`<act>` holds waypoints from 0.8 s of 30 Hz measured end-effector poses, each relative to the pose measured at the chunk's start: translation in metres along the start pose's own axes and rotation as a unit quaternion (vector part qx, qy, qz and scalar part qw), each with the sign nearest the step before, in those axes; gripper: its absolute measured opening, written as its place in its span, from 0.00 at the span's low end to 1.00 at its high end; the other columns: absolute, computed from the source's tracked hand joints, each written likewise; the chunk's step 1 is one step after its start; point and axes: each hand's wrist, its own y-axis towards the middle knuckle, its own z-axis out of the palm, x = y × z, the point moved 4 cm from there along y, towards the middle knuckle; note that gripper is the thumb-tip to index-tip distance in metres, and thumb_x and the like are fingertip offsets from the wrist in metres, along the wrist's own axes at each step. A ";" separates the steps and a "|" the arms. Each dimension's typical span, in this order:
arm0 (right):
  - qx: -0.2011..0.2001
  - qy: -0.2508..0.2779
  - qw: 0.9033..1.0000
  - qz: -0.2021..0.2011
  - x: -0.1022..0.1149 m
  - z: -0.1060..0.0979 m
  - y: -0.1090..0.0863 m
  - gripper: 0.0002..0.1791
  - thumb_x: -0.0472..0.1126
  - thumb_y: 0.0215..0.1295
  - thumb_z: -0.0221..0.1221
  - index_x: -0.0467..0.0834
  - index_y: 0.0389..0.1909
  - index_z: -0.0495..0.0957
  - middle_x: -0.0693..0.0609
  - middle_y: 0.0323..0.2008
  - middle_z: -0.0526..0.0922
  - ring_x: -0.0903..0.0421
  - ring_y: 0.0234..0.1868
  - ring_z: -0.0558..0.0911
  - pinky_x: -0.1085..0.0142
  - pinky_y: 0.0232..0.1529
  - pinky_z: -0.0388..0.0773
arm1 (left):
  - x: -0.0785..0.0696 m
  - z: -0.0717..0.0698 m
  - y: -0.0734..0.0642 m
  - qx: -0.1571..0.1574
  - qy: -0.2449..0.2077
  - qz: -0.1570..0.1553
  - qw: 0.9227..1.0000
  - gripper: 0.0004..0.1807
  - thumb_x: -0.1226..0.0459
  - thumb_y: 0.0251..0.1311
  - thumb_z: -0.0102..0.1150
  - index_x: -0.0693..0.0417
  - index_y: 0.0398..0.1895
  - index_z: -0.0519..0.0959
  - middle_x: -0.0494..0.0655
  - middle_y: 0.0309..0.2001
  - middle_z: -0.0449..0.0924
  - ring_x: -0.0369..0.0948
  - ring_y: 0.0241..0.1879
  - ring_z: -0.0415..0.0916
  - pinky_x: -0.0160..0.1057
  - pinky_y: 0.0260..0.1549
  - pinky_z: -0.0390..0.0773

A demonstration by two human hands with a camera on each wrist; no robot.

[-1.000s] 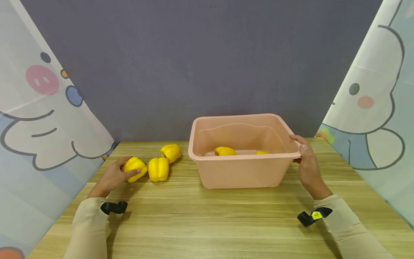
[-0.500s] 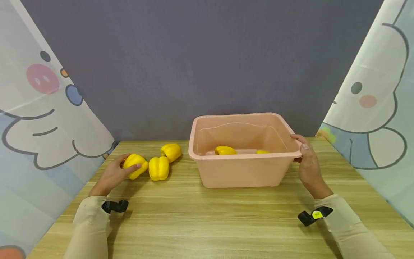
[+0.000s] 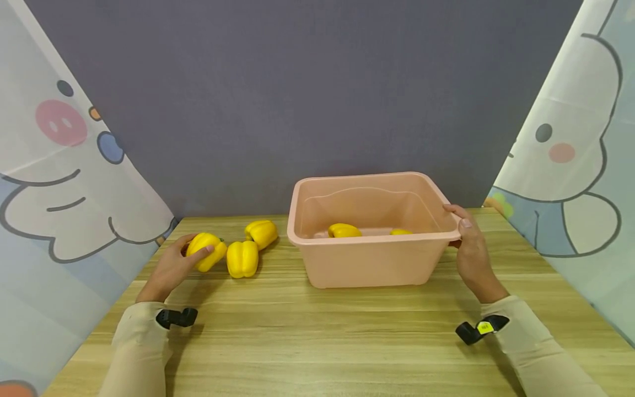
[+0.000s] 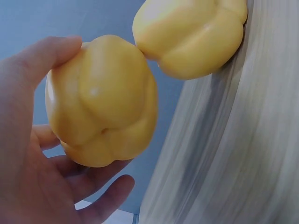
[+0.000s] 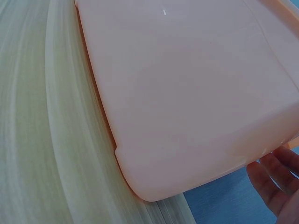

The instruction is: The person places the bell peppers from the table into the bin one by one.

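On the left side of the table, my left hand (image 3: pixel 171 268) grips a yellow bell pepper (image 4: pixel 103 100), thumb on one side and fingers curled beneath. In the left wrist view its lobed bottom faces the camera. Just right of it a second yellow bell pepper (image 3: pixel 242 259) sits on the table, and a third yellow pepper (image 3: pixel 262 234) lies behind that one. My right hand (image 3: pixel 473 256) holds the right rim of a pink plastic bin (image 3: pixel 367 263), thumb over the edge and fingers under it. Inside the bin lie two yellow peppers, one at left (image 3: pixel 344 231) and one mostly hidden behind the front rim.
The wood-grain table (image 3: pixel 317 336) runs up to a dark grey panel (image 3: pixel 317 99) close behind the bin. Cartoon-printed sheets (image 3: pixel 59 193) flank the table on both sides.
My left hand has raised its bell pepper slightly from its spot beside the other two. The right hand and the bin have stayed in place.
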 end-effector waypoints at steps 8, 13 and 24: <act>-0.001 -0.017 1.000 0.000 0.000 0.000 -0.001 0.29 0.49 0.82 0.31 0.37 0.70 0.66 0.50 0.57 0.70 0.56 0.42 0.74 0.72 0.37 0.74 | -0.006 -0.001 -0.001 -0.015 0.011 0.007 1.000 0.51 0.37 0.66 0.55 0.62 0.78 0.53 0.65 0.64 0.68 0.54 0.53 0.71 0.40 0.43 0.74; 0.001 -0.025 1.000 0.000 0.001 0.000 -0.001 0.29 0.49 0.82 0.31 0.36 0.70 0.66 0.50 0.57 0.70 0.57 0.42 0.75 0.73 0.38 0.74 | -0.011 0.000 -0.001 -0.018 0.019 0.014 1.000 0.51 0.36 0.65 0.55 0.61 0.78 0.54 0.65 0.64 0.68 0.54 0.53 0.72 0.44 0.44 0.74; 0.001 -0.002 1.000 -0.007 0.001 0.001 -0.002 0.29 0.49 0.82 0.32 0.36 0.70 0.66 0.48 0.57 0.70 0.58 0.41 0.75 0.73 0.37 0.74 | -0.018 0.000 0.000 -0.021 0.022 0.021 0.999 0.51 0.36 0.64 0.55 0.59 0.79 0.53 0.64 0.65 0.68 0.54 0.54 0.71 0.47 0.46 0.73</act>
